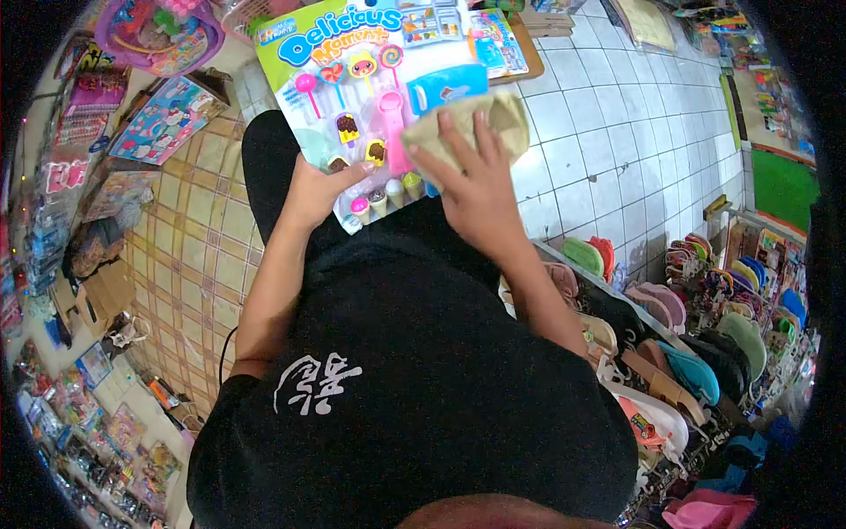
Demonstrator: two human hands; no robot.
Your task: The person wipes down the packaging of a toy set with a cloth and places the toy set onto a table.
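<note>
A carded toy sweets set (291, 79), printed "Delicious Moment", tilts in front of me above my lap. It bears toy lollipops, ice creams, a pink scoop and a blue piece. My left hand (324, 189) grips the card's lower left edge, thumb on the front and fingers hidden behind. Over the card's right side, my right hand (476, 181) presses a folded beige cloth (507, 119) with its fingers bent over it. The cloth covers part of the pack next to the blue piece.
Another toy pack (502, 44) lies on a brown board behind the card. Racks of sandals (652, 304) stand at the right. Toy packs (123, 428) fill the lower left. A purple basket (159, 44) sits at the upper left, near a picture box (167, 119).
</note>
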